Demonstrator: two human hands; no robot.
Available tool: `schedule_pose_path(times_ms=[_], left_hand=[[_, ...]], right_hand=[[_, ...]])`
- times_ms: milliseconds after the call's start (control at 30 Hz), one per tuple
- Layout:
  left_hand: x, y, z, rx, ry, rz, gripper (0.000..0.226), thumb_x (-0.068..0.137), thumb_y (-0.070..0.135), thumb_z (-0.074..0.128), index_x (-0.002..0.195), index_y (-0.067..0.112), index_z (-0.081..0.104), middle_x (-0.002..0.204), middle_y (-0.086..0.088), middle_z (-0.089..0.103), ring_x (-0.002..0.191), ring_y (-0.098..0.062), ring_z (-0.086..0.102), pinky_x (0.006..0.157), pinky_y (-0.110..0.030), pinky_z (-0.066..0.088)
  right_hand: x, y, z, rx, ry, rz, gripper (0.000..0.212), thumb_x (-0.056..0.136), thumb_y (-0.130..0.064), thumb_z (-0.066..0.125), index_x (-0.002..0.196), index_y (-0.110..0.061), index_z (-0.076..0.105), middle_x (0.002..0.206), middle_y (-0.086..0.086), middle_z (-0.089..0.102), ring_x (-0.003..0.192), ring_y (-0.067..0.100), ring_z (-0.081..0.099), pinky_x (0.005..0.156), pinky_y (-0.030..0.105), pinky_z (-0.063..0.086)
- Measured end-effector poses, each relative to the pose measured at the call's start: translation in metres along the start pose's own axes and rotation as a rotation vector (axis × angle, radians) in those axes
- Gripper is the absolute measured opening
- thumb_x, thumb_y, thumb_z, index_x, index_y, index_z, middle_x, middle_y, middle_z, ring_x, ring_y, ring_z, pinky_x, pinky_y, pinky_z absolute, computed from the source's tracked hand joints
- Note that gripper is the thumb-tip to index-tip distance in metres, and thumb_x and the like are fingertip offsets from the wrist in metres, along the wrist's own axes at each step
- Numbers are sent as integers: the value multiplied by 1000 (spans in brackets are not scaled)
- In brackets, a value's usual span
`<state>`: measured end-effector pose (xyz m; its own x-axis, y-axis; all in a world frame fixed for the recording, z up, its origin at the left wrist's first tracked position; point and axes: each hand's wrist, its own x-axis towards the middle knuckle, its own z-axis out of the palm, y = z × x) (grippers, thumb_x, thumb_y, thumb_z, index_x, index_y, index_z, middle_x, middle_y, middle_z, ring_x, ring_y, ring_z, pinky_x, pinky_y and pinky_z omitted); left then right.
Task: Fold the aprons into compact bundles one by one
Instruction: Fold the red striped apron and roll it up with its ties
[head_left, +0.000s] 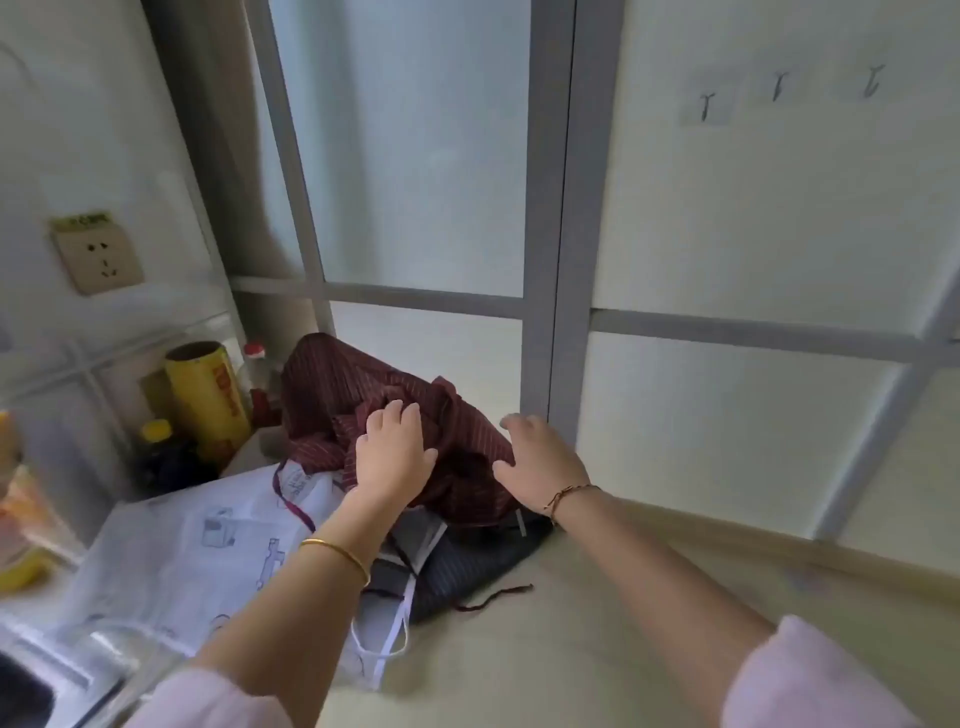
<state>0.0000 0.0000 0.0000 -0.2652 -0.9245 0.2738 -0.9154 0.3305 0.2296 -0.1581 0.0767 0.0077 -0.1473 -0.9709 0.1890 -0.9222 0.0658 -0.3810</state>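
Observation:
A crumpled dark-red striped apron (332, 395) lies heaped on the countertop against the frosted sliding door. My left hand (392, 452) rests on top of it with straight fingers. My right hand (540, 462) touches its right edge, fingers spread and relaxed. Under the red apron lies a dark grey striped apron (467, 566) with white ties. A white apron with blue printed drawings (208, 545) is spread flat to the left.
A yellow roll of cling film (210, 400), a dark bottle with a yellow cap (166, 457) and another bottle stand in the left corner. The beige countertop (597, 649) stretches right. Three hooks (776, 85) hang on the wall.

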Motion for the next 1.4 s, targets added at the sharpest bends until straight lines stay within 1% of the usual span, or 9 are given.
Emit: schedule_pose_path(times_ms=[133,267,467,600,867,967,1133,1300,1400], left_hand=[[37,-32,31,111,-192,-26,91,86,39,65,151,15,6,157,-12,10,143,-32,13,112,-48,24],[69,-54,56,94,46,-65,96,83,38,69,151,21,4,154,-14,10,138,-33,22,108,-44,29],[110,-75,57,52,179,113,24,91,19,59,115,17,61,140,-9,40,125,-32,36,98,-41,33],[124,-63,26,-510,73,74,15,99,19,44,112,19,51,87,-1,67,76,-18,65,72,-38,52],[132,-18,-51,-1497,-453,-149,13,101,13,42,94,7,51,65,-6,53,40,-8,33,40,-20,37],[139,-32,-51,-1222,-301,-78,15,95,15,55,107,6,54,79,-5,56,56,-9,45,56,-24,43],[130,-53,-38,-325,-643,196,76,75,45,75,137,19,39,130,2,45,118,-19,47,102,-39,43],[133,-28,-23,-145,-404,382,8,89,24,60,90,16,58,84,3,57,83,-19,55,62,-22,40],[133,-1,-23,-254,-202,351,15,96,19,47,101,11,58,90,0,59,81,-18,55,65,-28,43]], right_hand=[[42,-2,35,15,-77,63,46,88,-28,53,130,-15,40,125,9,45,108,28,52,89,43,49],[81,-1,66,23,-138,100,62,88,-31,56,141,-15,28,136,11,40,119,28,47,96,41,46],[117,-9,86,194,-145,97,83,84,-26,64,149,-23,12,144,14,32,124,29,45,103,39,42],[129,-16,93,384,-91,116,89,79,-29,71,147,-22,14,137,10,42,122,26,47,101,39,43],[135,-37,87,577,-85,96,39,80,-33,65,109,-9,57,106,3,64,94,17,60,84,33,47],[129,-32,77,563,-44,178,21,94,-23,51,93,-5,62,102,14,67,94,28,61,89,40,48],[113,-18,38,564,3,139,18,93,-18,54,102,-8,67,98,7,67,91,23,62,85,35,50],[91,6,-3,344,1,159,30,82,-30,70,103,-9,64,94,3,65,87,20,60,79,31,50],[75,31,-9,70,-69,270,34,76,-32,74,96,-14,54,93,1,59,84,19,58,73,31,50]])
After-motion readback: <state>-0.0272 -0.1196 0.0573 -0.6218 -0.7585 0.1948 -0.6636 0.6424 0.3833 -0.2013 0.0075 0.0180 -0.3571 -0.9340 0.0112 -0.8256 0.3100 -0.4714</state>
